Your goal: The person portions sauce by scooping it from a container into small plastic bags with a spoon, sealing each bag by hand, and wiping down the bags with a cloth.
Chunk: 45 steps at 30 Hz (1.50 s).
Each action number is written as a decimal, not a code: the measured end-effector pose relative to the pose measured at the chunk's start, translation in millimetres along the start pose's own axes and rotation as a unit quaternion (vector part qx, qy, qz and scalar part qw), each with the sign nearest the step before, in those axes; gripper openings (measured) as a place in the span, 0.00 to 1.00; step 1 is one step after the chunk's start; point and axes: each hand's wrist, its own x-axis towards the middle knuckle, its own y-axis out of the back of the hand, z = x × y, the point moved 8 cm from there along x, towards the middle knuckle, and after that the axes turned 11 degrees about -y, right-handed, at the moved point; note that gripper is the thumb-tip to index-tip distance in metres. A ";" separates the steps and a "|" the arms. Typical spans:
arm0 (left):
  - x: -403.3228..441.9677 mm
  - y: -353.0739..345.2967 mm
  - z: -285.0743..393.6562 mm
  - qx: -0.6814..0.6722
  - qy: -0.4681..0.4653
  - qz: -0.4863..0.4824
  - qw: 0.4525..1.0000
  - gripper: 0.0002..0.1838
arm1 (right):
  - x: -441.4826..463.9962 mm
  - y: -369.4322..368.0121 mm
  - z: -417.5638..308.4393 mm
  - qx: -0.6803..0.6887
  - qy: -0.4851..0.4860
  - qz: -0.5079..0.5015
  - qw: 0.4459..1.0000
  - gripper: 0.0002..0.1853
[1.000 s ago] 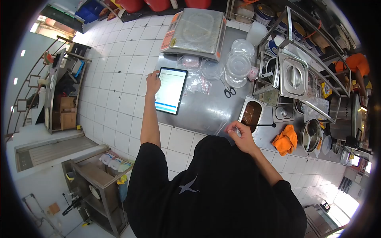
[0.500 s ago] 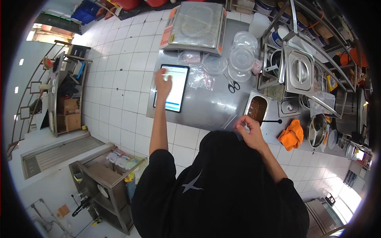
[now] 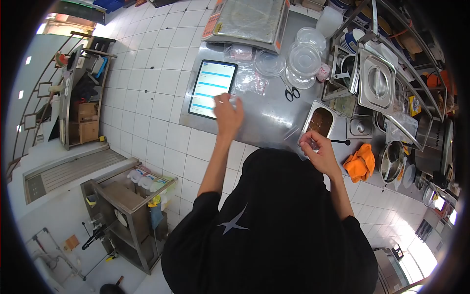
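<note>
My left hand [image 3: 228, 116] is at the lower right corner of a tablet [image 3: 211, 83] with a lit screen; its fingers are blurred by motion. My right hand [image 3: 317, 148] is pinched on a clear plastic bag [image 3: 293, 133] near the front edge of the steel table. Just behind the right hand lies a steel pan of brown sauce [image 3: 321, 121], with a black handle [image 3: 340, 142] beside it. Black-handled scissors [image 3: 292, 93] lie behind, near clear round lids [image 3: 302, 60] and small plastic bags [image 3: 249, 81].
A scale [image 3: 247, 22] stands at the table's back. A metal rack [image 3: 360, 63] with a lidded steel pan [image 3: 377, 84] rises at the right. An orange cloth [image 3: 360, 162] and a steel bowl [image 3: 391, 161] lie at the right front.
My left hand has moved from the tablet's upper left to its lower right corner. The screen's content has changed to several blue bars. My right hand stays near the sauce pan.
</note>
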 end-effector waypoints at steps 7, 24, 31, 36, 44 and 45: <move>29.4 -44.4 -68.2 0.166 0.060 -0.059 0.983 0.27 | -7.4 -6.4 1.9 -0.024 0.034 0.003 0.999 0.06; -14.2 -24.6 109.9 -0.359 0.022 -0.282 0.890 0.19 | -11.9 -9.3 -7.3 -0.045 0.041 0.020 0.998 0.06; -38.8 -4.2 165.2 -0.393 -0.038 -0.381 0.836 0.11 | -15.4 7.3 -18.4 -0.080 0.036 0.037 0.996 0.05; -42.5 -2.9 161.4 -0.392 0.001 -0.378 0.839 0.10 | -18.1 14.7 -21.2 -0.064 0.063 0.075 0.993 0.08; -55.8 -14.2 150.5 -0.438 0.111 -0.279 0.847 0.09 | -36.1 -6.2 -39.0 -0.130 0.150 0.181 0.963 0.15; -58.3 -17.0 153.1 -0.443 0.111 -0.279 0.845 0.09 | -33.8 -10.6 -34.0 -0.104 0.110 0.163 0.975 0.15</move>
